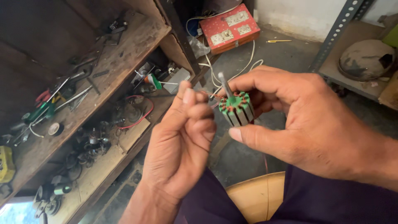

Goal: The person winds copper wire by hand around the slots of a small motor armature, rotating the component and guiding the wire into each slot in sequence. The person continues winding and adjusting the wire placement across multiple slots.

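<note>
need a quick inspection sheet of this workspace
surface: wooden shelves, worn and dusty
job's things: green armature with steel shaft, held in right hand
clutter: green-handled screwdriver, tape roll, motor parts on the shelves
grippers: left hand pinched shut beside the armature, on a thin wire as far as I can tell
cables: white cord on floor, red wire on shelf
surroundings: red socket board, metal rack

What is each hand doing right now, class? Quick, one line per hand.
Left hand: closed, fingertips pinched on a thin wire.
Right hand: closed around a small green motor armature with a metal shaft.
</note>
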Demonstrator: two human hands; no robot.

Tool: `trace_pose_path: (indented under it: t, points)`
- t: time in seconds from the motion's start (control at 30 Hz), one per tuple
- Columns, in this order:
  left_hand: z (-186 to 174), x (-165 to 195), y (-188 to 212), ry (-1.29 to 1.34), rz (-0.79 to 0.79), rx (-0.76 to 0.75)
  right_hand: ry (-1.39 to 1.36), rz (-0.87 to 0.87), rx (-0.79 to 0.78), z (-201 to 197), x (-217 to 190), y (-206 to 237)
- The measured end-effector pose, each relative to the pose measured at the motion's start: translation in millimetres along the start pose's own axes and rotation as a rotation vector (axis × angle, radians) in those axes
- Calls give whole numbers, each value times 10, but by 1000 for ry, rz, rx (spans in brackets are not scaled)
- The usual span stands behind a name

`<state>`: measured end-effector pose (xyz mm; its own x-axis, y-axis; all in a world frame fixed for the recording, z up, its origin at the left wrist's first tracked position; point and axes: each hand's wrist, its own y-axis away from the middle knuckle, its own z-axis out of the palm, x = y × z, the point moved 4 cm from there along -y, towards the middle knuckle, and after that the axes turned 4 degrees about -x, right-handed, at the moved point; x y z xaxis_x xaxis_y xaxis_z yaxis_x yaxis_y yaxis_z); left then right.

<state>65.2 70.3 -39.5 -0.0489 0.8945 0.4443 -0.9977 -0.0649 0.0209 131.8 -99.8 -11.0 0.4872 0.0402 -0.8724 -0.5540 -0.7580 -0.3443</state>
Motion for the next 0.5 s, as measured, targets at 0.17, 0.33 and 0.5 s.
trace_pose_path:
  t: [0.17, 0.33, 0.5]
  points:
    - [-170, 103, 3, -117, 27, 27, -15, 100, 57, -104, 83, -59]
    - [-414, 329, -97, -240, 152, 259, -11, 82, 251, -247, -22, -116]
    - [-229, 397, -37, -686, 374, 266, 11, 58, 289, -266, -124, -161]
